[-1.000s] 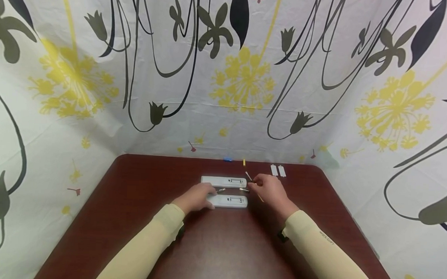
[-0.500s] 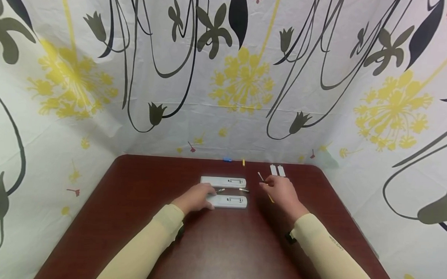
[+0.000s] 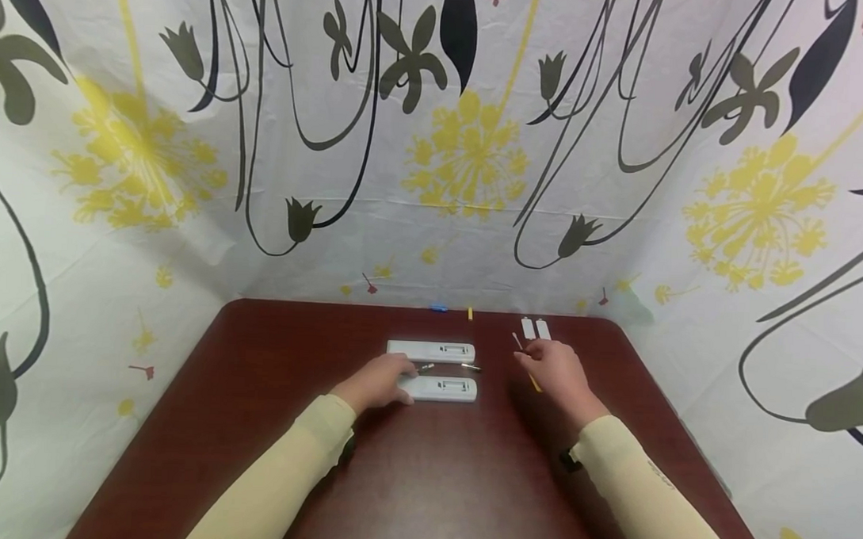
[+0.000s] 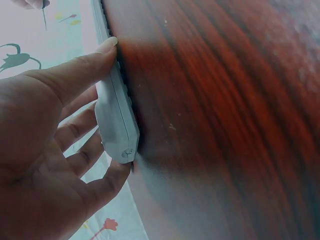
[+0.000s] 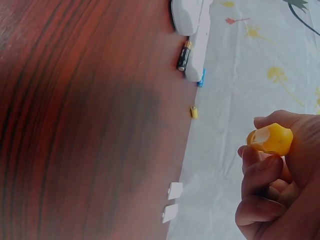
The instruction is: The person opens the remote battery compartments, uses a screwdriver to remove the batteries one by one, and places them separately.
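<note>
My left hand (image 3: 374, 380) grips the left end of the nearer white remote control (image 3: 434, 390), thumb along one long side and fingers at the other. In the left wrist view this remote (image 4: 118, 120) lies edge-on between thumb and fingers. A second remote (image 3: 421, 351) lies just behind it; both show bare battery compartments. Between them are two small batteries, one battery (image 3: 426, 368) near my left fingertips and another battery (image 3: 471, 368) to the right. My right hand (image 3: 562, 375) holds a yellow-handled screwdriver (image 5: 280, 141) above the table, its metal shaft pointing away.
Two white battery covers (image 3: 535, 329) lie beyond my right hand. Toward the back edge of the dark red table (image 3: 293, 344) are a blue battery (image 3: 439, 308) and a small yellow item (image 3: 470, 314). A patterned cloth (image 3: 375, 252) hangs around the table.
My right hand has moved to the right with the screwdriver, away from the remotes and nearer the battery covers. The left hand has stayed on the nearer remote.
</note>
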Tool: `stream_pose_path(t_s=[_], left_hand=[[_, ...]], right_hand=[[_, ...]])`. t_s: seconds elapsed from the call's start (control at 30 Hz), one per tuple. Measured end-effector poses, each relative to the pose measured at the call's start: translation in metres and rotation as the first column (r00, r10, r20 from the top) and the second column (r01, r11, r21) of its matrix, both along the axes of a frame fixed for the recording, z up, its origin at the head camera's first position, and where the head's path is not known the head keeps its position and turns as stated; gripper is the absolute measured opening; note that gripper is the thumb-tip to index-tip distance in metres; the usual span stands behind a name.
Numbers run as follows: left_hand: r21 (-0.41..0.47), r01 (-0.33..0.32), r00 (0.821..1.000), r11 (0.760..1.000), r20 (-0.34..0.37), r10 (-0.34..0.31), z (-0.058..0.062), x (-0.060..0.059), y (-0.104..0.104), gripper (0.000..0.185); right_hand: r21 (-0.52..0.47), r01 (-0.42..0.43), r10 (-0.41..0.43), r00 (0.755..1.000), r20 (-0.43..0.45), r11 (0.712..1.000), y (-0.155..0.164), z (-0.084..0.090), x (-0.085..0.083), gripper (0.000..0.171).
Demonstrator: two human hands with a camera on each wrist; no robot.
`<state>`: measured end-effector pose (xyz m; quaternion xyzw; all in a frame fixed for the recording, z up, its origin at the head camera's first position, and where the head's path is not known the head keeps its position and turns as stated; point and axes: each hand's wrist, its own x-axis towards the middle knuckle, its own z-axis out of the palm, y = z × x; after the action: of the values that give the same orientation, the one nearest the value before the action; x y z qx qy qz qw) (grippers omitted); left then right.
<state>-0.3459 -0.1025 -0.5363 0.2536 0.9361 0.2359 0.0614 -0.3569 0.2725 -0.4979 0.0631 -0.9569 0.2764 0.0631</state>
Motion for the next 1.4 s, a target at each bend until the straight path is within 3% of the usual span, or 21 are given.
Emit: stream_pose_path(t_s=[0.93,1.4], left_hand=[[0.007,0.012,1.0,1.0,-0.013,-0.011,-0.002,-0.001,0.0,0.044],[0.003,0.018,1.0,1.0,-0.019,-0.018,-0.004,-0.002,-0.001,0.045]], right_hand=[[0.019,0.057,-0.056,0.998,-0.032,0.998,0.036,-0.002,-0.004,0.036],[0.0,0.079,-0.079,0.997,0.014,0.997,0.043,-0.002,-0.004,0.036]])
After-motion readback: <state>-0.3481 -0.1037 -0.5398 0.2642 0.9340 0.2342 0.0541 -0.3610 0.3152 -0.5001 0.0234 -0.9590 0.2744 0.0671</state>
